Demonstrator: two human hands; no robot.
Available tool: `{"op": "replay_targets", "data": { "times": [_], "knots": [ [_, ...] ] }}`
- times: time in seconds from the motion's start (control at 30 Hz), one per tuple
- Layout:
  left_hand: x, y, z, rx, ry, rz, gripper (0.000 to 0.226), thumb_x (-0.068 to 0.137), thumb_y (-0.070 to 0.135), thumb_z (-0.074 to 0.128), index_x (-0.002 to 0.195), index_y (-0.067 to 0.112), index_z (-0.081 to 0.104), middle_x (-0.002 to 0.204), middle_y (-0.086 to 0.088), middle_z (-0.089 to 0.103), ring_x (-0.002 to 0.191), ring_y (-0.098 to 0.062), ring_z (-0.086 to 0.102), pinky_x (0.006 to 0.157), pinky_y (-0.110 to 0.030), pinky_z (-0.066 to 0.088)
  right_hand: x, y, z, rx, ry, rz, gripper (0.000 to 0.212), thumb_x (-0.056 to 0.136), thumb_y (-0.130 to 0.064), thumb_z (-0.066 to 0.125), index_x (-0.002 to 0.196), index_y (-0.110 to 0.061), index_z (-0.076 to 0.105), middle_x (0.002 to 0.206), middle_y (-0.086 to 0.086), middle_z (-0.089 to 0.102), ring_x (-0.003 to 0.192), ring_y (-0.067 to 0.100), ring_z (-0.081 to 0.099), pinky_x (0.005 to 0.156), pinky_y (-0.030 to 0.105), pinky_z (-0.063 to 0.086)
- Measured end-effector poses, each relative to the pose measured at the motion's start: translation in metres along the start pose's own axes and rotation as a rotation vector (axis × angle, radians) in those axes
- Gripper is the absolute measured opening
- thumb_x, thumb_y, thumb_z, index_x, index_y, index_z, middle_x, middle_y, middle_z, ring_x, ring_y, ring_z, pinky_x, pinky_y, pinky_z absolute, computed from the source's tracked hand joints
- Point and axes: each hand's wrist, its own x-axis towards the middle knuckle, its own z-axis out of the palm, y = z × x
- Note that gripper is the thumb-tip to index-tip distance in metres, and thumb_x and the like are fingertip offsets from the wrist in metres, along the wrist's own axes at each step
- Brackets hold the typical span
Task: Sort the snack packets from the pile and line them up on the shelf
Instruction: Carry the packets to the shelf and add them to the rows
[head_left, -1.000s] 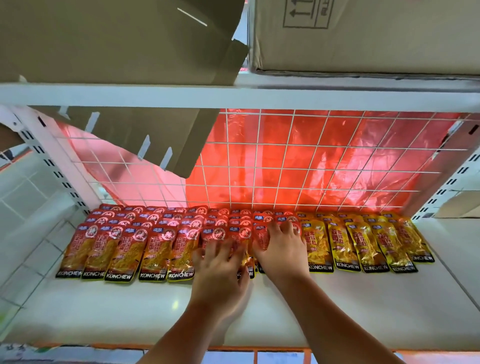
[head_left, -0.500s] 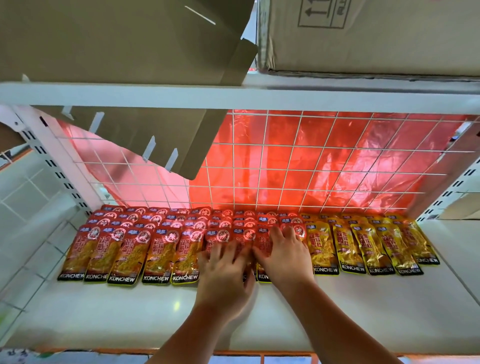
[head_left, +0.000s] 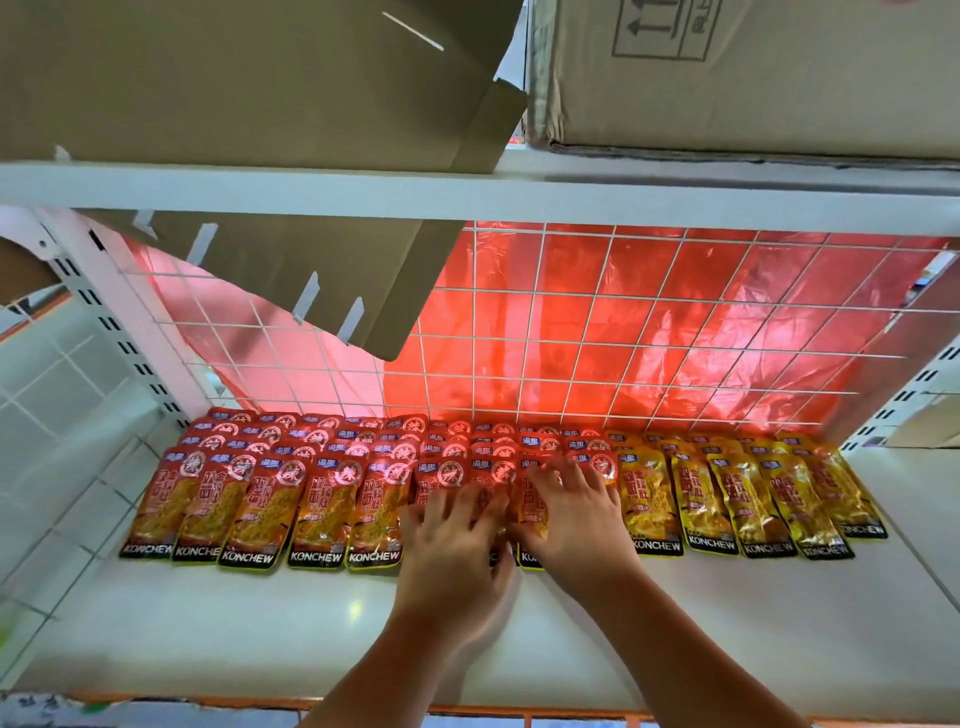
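Pressing down: both hands are on the row of packets at the centre of the frame, side by side and pretty much touching.
Left hand (head_left: 457, 545): fingers spread and more or less straight, lying flat on the red packets (head_left: 260, 509), not wrapped round anything.
Right hand (head_left: 576, 519): same deal, fingers fanned out over the last red ones, just left of where the yellow starts.
Red packets: overlapping rows, several deep, running from the left of the frame to the centre, KONCHEW printed along the bottom edges.
Yellow packets (head_left: 727, 499): right of centre, same overlapping rows, butted right up against the red.
Shelf (head_left: 675, 623): white board, packets lying flat toward its back.
Back wall: white wire grid (head_left: 587, 291) with shiny red film (head_left: 701, 291) behind it.
Up top: a cardboard flap (head_left: 311, 280) hangs down at upper left, and a cardboard box (head_left: 753, 78) sits upper right on the upper shelf (head_left: 467, 192).
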Motion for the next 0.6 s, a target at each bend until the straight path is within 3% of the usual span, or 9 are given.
{"op": "replay_targets", "data": {
  "times": [0.6],
  "knots": [
    [0.0,0.0016,-0.0037,-0.015,-0.031,-0.013,0.052,0.085,0.049,0.062,0.135,0.036,0.061,0.132,0.007,0.059,0.123,-0.026,0.051,0.097,-0.056,0.043,-0.0038,0.0003,0.0034,0.031,-0.033,0.001,0.065,0.088,-0.061,0.059,0.146,-0.041,0.036,0.15,-0.006,0.031,0.14,0.024,0.029,0.119,0.046,0.025]
  ]
}}
